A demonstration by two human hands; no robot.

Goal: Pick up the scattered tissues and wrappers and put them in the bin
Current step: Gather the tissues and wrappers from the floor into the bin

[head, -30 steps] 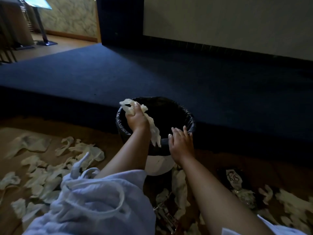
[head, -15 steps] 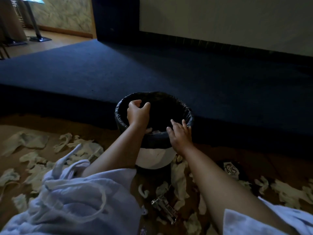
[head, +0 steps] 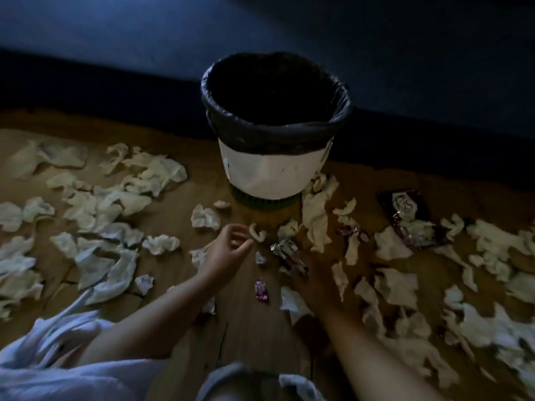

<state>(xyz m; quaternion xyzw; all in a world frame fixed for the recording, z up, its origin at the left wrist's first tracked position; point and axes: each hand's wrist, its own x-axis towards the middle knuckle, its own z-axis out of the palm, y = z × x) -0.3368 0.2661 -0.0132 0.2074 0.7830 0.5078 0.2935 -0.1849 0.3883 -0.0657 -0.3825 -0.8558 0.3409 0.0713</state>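
Litter first: crumpled white paper tissues point(head: 121, 195) lie thick on the floor to my left and again to my right, with wrappers mixed in. A crinkled silver foil wrapper point(head: 285, 250) sits straight ahead, a small pink-purple sweet wrapper point(head: 261, 289) lies nearer me, and a dark glossy wrapper point(head: 405, 206) with pale lettering is off to the right. The white round plastic bin point(head: 269, 172) stands upright just beyond them, its black bag liner point(head: 275, 134) folded over the rim and its inside too dark to read. My left hand point(head: 228, 251) hovers low, fingers loosely curled and empty as far as I can see, just beside a small curled scrap of tissue point(head: 257, 234). My right hand point(head: 314, 282) is down in shadow next to the foil wrapper, and I cannot tell whether it grips anything. I think the likeliest slip is a loose handful: tissue this light could trail from my fingers and drop short of the rim. The bin also looks light enough to tip if my wrist knocks it. In this dimness the dark wrappers are easy to miss altogether. Everything rests on a brown wooden floor point(head: 254, 337), smooth boards with visible seams. Behind the bin rises a dark blue carpeted platform point(head: 405, 53). My pale loose garment point(head: 58, 360) bunches at the lower left.
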